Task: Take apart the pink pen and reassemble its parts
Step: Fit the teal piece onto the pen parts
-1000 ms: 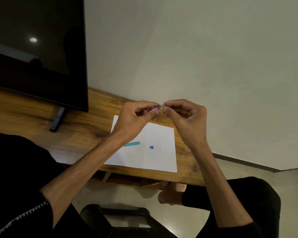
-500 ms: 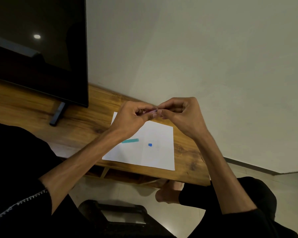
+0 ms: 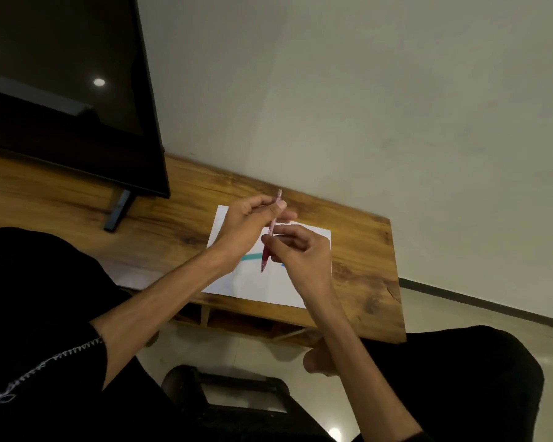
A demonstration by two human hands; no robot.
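Black short sleeve [image 3: 61, 355] with white zigzag stitching; black trousers [image 3: 460, 371].

You are working over a grainy, slightly glossy wooden table [image 3: 358, 250], a matt paper sheet [image 3: 256, 282] lying beside a glossy black screen [image 3: 61, 90]; the pen [image 3: 270, 234] is looking like smooth plastic.

Paper [image 3: 256, 282] on table [image 3: 364, 250]; hands above it; screen [image 3: 61, 90] at left

A single head-worn wide-angle view looks forward and steeply down from close above the tabletop [image 3: 358, 250], tilted, toward a wall [image 3: 364, 106].
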